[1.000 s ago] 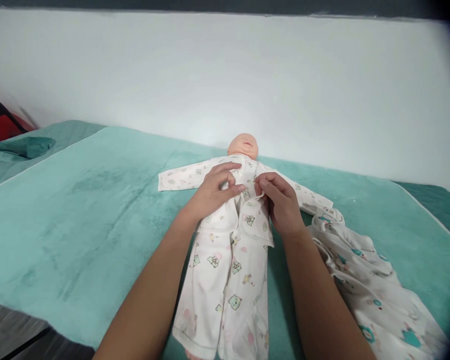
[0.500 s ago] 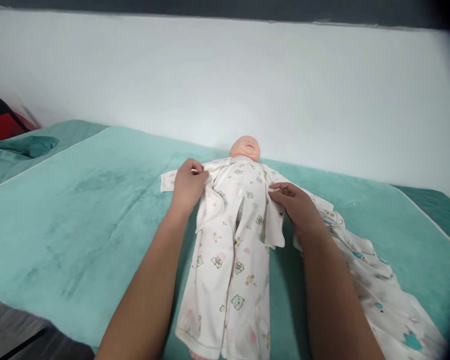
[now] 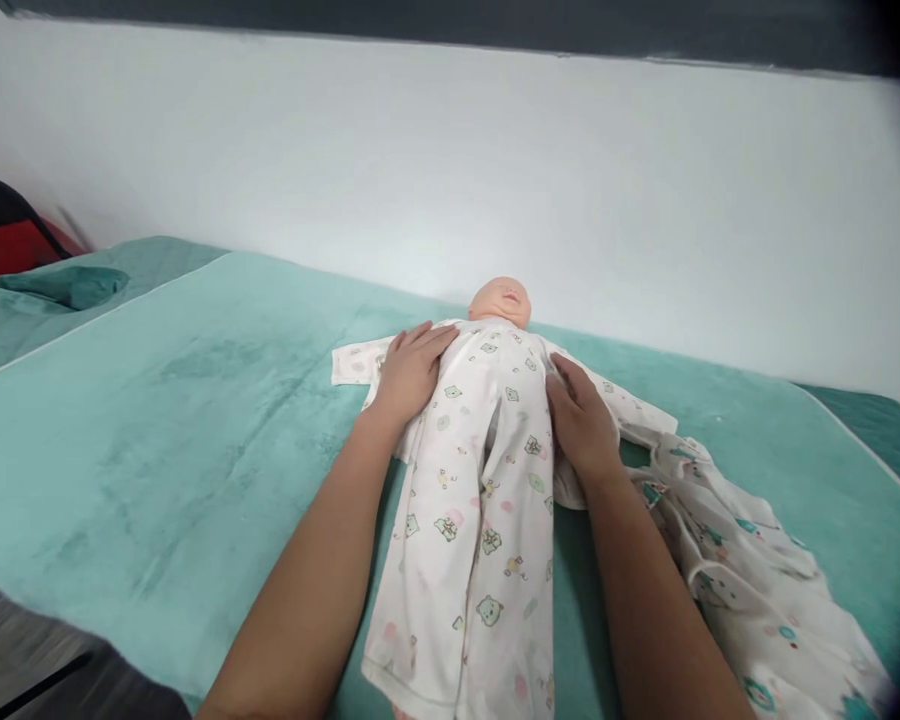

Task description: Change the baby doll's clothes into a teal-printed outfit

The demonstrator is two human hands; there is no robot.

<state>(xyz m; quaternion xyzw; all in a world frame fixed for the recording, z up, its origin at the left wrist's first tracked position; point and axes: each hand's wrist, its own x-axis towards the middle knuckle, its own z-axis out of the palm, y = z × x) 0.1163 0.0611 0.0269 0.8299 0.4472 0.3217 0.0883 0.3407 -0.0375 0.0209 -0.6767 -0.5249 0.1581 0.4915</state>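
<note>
A baby doll [image 3: 501, 300] lies on its back, head toward the wall, with its mouth visible. It wears a white long-sleeved top [image 3: 641, 412] and white trousers [image 3: 469, 540] printed with small green bears; the trousers reach up to the chest. My left hand [image 3: 414, 372] lies flat against the doll's upper side at the left, fingers stretched toward the chest. Along the other side of the body rests my right hand [image 3: 581, 412], its fingers extended and pressed to the cloth. Part of the top's front is hidden under both hands.
A second white garment [image 3: 776, 590] with teal prints lies crumpled at the right. Everything rests on a green padded cover [image 3: 195, 430] against a white wall [image 3: 450, 170]. At the far left are a red and black object [image 3: 4, 250] and a fold in the cover.
Both hands have let go of the top's front flaps and now lie against the doll's sides. The flaps have been moved outward, away from the trousers. The view has shifted slightly.
</note>
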